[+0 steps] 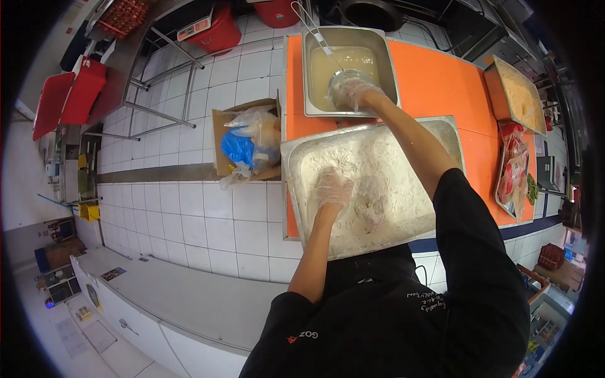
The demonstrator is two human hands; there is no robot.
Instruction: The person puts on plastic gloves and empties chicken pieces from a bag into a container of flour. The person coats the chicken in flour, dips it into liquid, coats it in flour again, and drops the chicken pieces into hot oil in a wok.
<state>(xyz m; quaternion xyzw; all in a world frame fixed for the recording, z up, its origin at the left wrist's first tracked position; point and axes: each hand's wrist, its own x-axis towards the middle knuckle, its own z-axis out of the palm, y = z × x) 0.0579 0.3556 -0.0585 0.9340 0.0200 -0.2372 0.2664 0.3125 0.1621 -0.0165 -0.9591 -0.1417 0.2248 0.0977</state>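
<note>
My left hand (334, 189), in a clear plastic glove, rests on the white flour (403, 170) in a wide metal tray (450, 135). Its fingers look stretched out, their tips partly in the flour. To its right lies a flour-coated lump (373, 213) whose kind I cannot make out. Beyond the tray, my gloved right hand (354, 93) is over the basket of a wire strainer (337, 77), fingers curled down into it; what they hold is hidden. The strainer sits in pale liquid batter (356, 58) in a deep metal pan (386, 69), its handle leaning over the far rim.
Both containers stand on an orange table (425, 82). At its right are a metal container of orange-coloured contents (520, 94) and a tray with plastic bags (513, 167). A cardboard box of plastic bags (249, 142) is left of the table, and red buckets (217, 31) stand farther back.
</note>
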